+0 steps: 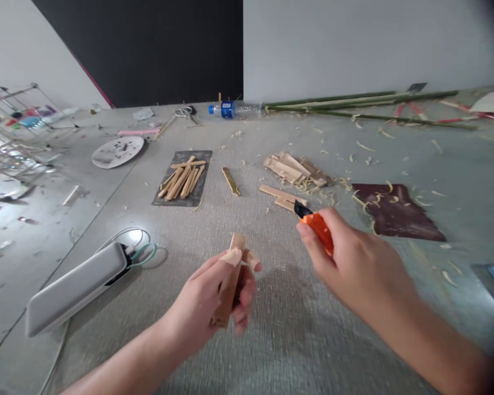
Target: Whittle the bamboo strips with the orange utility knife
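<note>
My left hand (214,293) is closed around a flat strip of wood (229,291), held upright with the thumb across its face. A bandage-like pale wrap covers the tip of that thumb. In my right hand (354,255) is an orange utility knife (319,230), its dark blade end (301,209) pointing up and left, apart from the held strip. Just beyond the blade lie two loose wooden strips (282,193). Behind them is a pile of thin wood pieces (294,169) with curled shavings around it.
A dark sheet (160,201) bears several narrow sticks (183,181). Right of my knife lies brown sandpaper (399,211). A power bank (78,288) with a cable sits at left. Farther off are a white plate (117,153), a plastic bottle (234,109) and green stalks (354,102).
</note>
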`<state>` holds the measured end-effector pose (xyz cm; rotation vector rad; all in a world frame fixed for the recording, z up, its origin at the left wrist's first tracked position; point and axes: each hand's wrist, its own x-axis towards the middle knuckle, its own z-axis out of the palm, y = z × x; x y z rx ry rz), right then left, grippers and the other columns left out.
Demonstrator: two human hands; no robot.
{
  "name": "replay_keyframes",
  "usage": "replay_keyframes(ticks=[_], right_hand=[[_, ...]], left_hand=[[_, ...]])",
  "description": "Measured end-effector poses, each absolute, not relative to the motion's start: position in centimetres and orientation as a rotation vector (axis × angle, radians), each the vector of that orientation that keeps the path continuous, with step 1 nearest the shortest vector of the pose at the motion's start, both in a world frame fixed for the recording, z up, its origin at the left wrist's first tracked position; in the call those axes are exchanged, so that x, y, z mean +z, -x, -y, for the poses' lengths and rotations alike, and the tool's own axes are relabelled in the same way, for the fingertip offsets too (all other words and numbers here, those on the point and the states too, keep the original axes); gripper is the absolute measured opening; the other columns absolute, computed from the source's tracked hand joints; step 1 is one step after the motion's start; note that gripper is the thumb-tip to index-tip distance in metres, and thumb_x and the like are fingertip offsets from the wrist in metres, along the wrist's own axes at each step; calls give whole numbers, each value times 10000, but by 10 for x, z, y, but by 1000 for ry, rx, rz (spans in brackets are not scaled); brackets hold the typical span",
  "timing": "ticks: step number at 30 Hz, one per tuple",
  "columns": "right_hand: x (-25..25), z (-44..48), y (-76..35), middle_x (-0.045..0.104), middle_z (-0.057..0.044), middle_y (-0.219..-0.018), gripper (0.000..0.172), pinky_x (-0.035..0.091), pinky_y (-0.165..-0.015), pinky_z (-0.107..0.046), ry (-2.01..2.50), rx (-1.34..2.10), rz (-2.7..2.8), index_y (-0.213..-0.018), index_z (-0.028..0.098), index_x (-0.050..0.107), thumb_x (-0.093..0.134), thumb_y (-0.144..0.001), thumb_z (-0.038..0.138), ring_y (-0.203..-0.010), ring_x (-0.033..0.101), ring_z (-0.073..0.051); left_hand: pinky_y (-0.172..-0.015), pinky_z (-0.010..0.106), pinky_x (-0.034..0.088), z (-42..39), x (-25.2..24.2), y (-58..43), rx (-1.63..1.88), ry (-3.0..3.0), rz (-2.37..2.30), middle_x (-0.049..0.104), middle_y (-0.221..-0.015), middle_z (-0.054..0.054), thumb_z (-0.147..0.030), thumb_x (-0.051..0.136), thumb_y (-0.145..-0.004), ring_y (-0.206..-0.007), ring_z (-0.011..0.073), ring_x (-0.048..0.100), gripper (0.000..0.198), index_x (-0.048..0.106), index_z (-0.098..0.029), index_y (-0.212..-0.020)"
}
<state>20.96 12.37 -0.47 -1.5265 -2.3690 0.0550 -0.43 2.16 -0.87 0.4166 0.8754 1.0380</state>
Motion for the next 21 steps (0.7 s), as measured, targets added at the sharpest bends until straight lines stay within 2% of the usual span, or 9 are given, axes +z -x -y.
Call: replay_keyframes(ticks=[2, 4, 6, 9, 12, 14, 17, 21], right_hand=[[-3, -119, -208, 668, -9, -658, 394, 313, -509, -298, 1498, 175, 2373, -980, 263, 523, 361, -1062, 612, -494, 589, -205], [0, -116, -207, 676, 2, -682, 390, 363, -526, -297, 1468, 312, 2366, -979, 269, 524, 363, -1066, 614, -534, 618, -203], [3, -115, -206, 664, 14, -692, 390, 395, -542, -296, 1443, 421, 2362, -971, 272, 525, 361, -1069, 611, -553, 622, -191], [5, -114, -205, 625, 34, -666, 390, 393, -540, -297, 1418, 499, 2381, -944, 277, 519, 371, -1063, 618, -539, 592, -175], [4, -112, -203, 617, 36, -660, 400, 377, -545, -309, 1423, 514, 2405, -918, 284, 521, 389, -1047, 638, -555, 585, -185], [2, -111, -203, 624, 34, -663, 394, 375, -554, -314, 1431, 508, 2412, -923, 288, 534, 397, -1042, 638, -567, 589, -192], [0, -110, -203, 628, 33, -669, 373, 377, -561, -310, 1408, 511, 2422, -936, 286, 547, 417, -1043, 619, -566, 592, -187], [2, -108, -202, 607, 31, -654, 381, 369, -548, -300, 1366, 552, 2447, -891, 272, 539, 433, -1048, 602, -555, 580, -173]], left_hand=[[-483, 213, 503, -22, -13, 3, 1076, -443, -914, 538, -668, -6, -415, 526, -1019, -511, 98, 468, 315, 679, -140, -1000], [-530, 217, 512, -23, -16, 3, 1081, -442, -933, 531, -685, -4, -336, 576, -982, -553, 104, 492, 229, 677, -131, -999], [-522, 195, 468, -24, -17, 4, 1064, -433, -936, 496, -682, -16, -304, 599, -963, -551, 92, 460, 190, 673, -135, -1008], [-459, 153, 316, -23, -18, 6, 1012, -400, -946, 397, -664, -53, -317, 607, -969, -507, 57, 327, 185, 666, -150, -1022], [-432, 160, 193, -24, -18, 8, 979, -363, -955, 313, -661, -74, -312, 618, -961, -501, 52, 216, 164, 656, -158, -1003], [-428, 173, 158, -25, -17, 8, 975, -351, -936, 296, -660, -78, -307, 620, -957, -503, 56, 191, 152, 647, -161, -988], [-437, 188, 154, -27, -16, 8, 971, -366, -917, 349, -676, -63, -293, 601, -965, -510, 59, 217, 129, 632, -170, -990], [-473, 196, 168, -25, -16, 7, 956, -442, -1016, 369, -676, -62, -250, 594, -971, -537, 70, 221, 133, 632, -188, -1083]])
